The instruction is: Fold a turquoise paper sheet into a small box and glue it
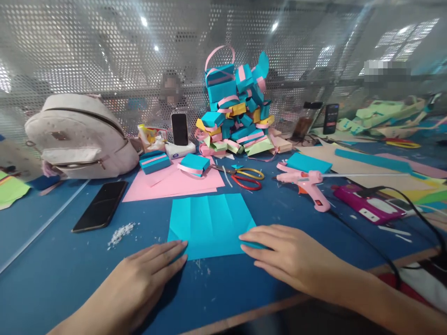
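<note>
The blue sheet point(213, 230) lies creased on the worktop point(223, 295) before me, my left hand point(141, 274) resting straight-fingered on its near left corner and my right hand point(288, 253) at its right edge, fingers extended, neither clenched. I judge it light and crisp (such paper probably dents easily), best steadied by light fingertips along its edges.

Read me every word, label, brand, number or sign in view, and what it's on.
Nothing can be read for certain.
Backpack: small patch, no legible lettering.
Dark device standing at back right: marks on its screen, too small and blurred.
White pack: small dark mark, too small to read.
Yellow packet: any print too blurred.
Blue sheet: no writing visible.
</note>
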Demonstrator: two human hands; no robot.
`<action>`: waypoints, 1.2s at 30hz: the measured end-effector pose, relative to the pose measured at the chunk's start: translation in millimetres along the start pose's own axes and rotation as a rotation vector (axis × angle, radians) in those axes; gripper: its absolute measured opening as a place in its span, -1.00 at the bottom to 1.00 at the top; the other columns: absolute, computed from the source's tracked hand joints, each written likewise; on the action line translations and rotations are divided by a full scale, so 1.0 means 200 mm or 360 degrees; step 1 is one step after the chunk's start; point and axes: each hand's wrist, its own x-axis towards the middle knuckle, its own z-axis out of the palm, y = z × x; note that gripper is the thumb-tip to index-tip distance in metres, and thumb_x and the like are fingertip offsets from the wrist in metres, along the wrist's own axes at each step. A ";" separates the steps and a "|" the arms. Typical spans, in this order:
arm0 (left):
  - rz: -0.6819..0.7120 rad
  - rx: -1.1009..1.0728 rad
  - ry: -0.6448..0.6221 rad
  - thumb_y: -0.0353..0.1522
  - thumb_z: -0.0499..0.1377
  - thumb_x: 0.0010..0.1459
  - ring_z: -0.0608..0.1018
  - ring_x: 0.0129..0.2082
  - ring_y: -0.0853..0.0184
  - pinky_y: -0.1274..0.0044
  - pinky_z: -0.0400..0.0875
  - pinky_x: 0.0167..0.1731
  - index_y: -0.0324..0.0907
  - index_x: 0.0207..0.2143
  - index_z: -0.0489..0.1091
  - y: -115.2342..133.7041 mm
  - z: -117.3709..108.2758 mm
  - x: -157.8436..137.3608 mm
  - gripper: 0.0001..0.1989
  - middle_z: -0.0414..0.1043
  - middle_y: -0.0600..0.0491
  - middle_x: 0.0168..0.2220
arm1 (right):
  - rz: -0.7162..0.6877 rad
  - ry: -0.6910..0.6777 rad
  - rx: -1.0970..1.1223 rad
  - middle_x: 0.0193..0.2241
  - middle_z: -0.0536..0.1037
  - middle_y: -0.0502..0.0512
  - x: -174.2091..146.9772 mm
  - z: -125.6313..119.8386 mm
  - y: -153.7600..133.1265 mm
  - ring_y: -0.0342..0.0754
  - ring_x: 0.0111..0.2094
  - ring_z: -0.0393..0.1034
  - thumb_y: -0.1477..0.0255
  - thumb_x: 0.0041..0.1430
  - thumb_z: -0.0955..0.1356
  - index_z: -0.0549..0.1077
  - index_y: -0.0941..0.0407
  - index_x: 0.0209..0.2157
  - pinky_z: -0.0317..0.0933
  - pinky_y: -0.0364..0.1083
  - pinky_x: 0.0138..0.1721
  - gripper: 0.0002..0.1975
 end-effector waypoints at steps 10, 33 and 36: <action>-0.0330 -0.0228 0.0051 -0.44 0.03 0.27 0.58 0.00 0.19 0.35 0.55 -0.11 0.01 -0.09 0.52 -0.08 -0.07 0.02 -0.68 0.47 0.01 0.10 | 0.0387 -0.0032 0.0392 -0.05 0.54 0.06 0.02 -0.04 -0.04 -0.02 -0.05 0.43 0.43 0.35 0.27 0.59 -0.02 -0.16 0.32 -0.05 -0.10 -0.76; -0.0019 -0.0136 -0.0175 -0.24 -0.09 0.40 -0.01 0.39 0.11 0.17 0.04 0.31 0.00 0.40 -0.28 -0.05 0.05 0.27 -0.40 -0.25 -0.01 0.42 | 0.0363 -0.0405 0.0592 -0.17 0.56 0.12 0.74 0.08 0.40 -0.01 -0.19 0.44 0.33 0.13 0.43 0.49 0.13 -0.09 0.27 -0.12 -0.25 -0.69; -0.0024 -0.0137 -0.0101 -0.24 -0.06 0.39 -0.01 0.39 0.11 0.17 0.01 0.32 0.00 0.40 -0.32 -0.06 0.05 0.26 -0.36 -0.27 -0.03 0.42 | 0.0392 -0.0490 0.0617 -0.35 0.57 0.06 0.77 0.06 0.43 -0.05 -0.33 0.44 0.33 0.06 0.47 0.53 0.17 -0.25 0.22 -0.16 -0.37 -0.76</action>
